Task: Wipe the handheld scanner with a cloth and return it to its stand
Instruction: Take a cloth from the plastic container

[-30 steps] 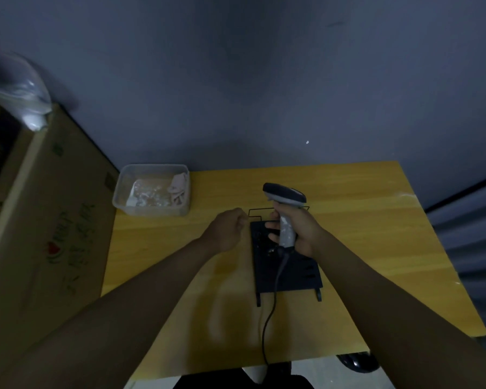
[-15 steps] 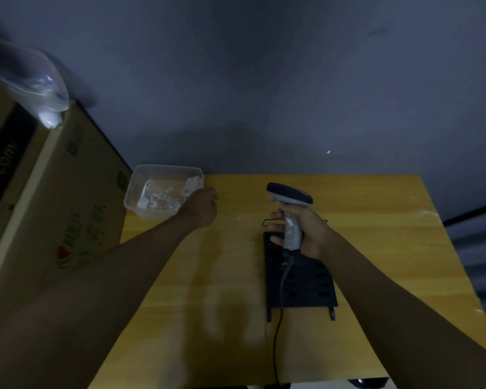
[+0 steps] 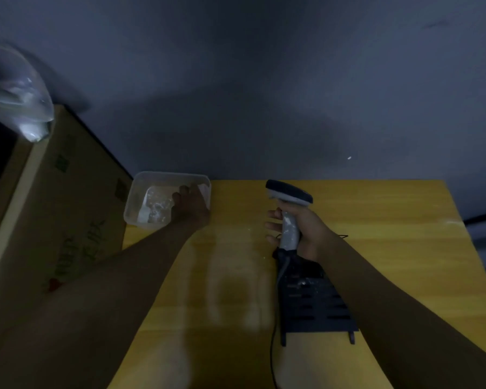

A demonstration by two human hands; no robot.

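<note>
Head view, worktop: yellow wooden worktop [image 3: 376,248], far edge against a dark grey wall [image 3: 264,94], pale smears across its middle.

Head view, right hand: right hand [image 3: 306,234] wrapped round the light grey grip of the handheld scanner with a dark head [image 3: 289,217], fingers curled closed on the grip, fingertips showing on its left side.

Head view, scanner: held upright above the worktop, near the far edge and right of centre; dark head on top, tilted and pointing left; thin dark cable [image 3: 272,355] hanging from the base of the grip and trailing toward the near edge.

Head view, stand: flat black slotted metal stand [image 3: 314,307] lying on the worktop directly below the held scanner, partly covered by the right forearm; scanner clear of it.

Head view, left hand: left hand [image 3: 191,209] reaching into the clear rectangular plastic tub [image 3: 141,197] at the far left corner of the worktop, fingers bent down inside; whether closed on anything, cannot tell.

Head view, cloth: crumpled whitish cloth [image 3: 156,206] lying inside the tub, just beside or under the left fingers; contact unclear.

Head view, surroundings: tall brown cardboard box with printed marks [image 3: 68,220] standing against the left edge of the worktop; blurred clear plastic bag [image 3: 17,96] on top of the box.
</note>
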